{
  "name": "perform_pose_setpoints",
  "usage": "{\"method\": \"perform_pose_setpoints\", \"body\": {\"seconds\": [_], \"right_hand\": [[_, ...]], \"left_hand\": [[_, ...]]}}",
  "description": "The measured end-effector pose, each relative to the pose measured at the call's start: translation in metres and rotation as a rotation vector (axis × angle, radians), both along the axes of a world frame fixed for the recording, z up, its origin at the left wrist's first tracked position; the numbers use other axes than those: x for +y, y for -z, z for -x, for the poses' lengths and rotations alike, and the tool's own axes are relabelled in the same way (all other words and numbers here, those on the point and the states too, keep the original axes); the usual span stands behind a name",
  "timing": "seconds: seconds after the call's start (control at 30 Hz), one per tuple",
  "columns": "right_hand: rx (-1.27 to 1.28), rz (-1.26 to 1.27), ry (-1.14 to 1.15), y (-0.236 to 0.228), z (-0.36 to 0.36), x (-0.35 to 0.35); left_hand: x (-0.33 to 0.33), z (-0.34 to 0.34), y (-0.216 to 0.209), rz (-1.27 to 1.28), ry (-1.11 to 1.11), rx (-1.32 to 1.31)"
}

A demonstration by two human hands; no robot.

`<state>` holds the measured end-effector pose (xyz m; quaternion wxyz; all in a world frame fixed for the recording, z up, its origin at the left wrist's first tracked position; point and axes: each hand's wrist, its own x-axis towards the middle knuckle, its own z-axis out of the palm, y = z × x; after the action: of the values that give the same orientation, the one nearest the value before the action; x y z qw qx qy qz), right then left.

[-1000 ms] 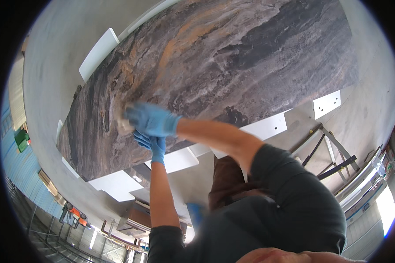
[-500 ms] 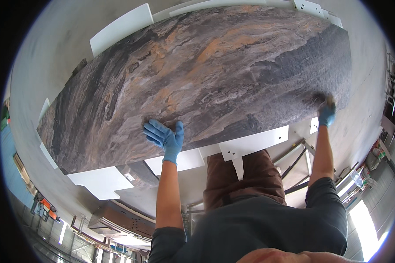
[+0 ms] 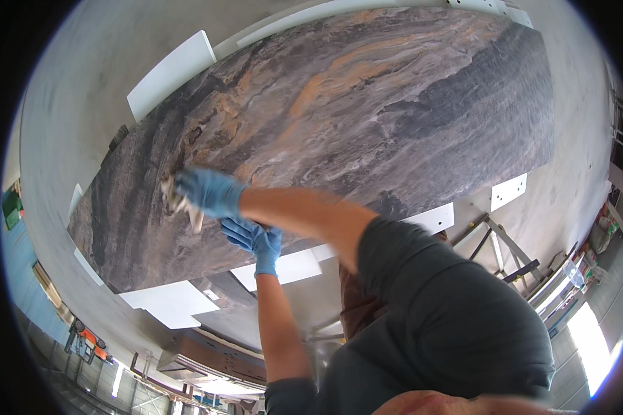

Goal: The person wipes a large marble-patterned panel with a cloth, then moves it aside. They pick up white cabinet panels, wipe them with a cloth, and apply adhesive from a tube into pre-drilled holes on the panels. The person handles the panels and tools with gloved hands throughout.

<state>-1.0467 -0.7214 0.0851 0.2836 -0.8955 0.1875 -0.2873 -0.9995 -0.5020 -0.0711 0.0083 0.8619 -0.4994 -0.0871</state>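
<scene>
A large stone-patterned panel [image 3: 339,117], dark grey and brown with orange streaks, lies flat in front of me. My right hand [image 3: 211,192], in a blue glove and smeared by motion, reaches across to the panel's left part. Bunched in it is a beige cloth [image 3: 169,195], pressed on the surface. Just below, my left hand [image 3: 259,242], also blue-gloved, rests flat near the panel's front edge with its fingers stretched out and nothing in them. My right forearm passes just beyond the left hand.
White boards jut out under the panel: a white board [image 3: 173,303] at the front left, a drilled white board [image 3: 509,191] at the right, and a white strip [image 3: 169,76] at the far left. A metal frame [image 3: 498,245] stands below right. An orange machine [image 3: 90,340] is at lower left.
My right hand has swept from the panel's right end to its left part with the cloth. My left hand stays flat near the front edge. The view has shifted slightly.
</scene>
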Motion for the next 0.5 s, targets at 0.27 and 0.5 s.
{"method": "perform_pose_setpoints", "body": {"seconds": [0.27, 0.5], "right_hand": [[0.362, -0.118, 1.258, 0.078, 0.607, -0.066], [-0.364, -0.347, 1.645, 0.091, 0.721, -0.03]], "left_hand": [[-0.032, 0.008, -0.041, 0.121, 0.002, 0.003], [-0.024, 0.007, -0.046, 0.091, -0.02, 0.049]]}}
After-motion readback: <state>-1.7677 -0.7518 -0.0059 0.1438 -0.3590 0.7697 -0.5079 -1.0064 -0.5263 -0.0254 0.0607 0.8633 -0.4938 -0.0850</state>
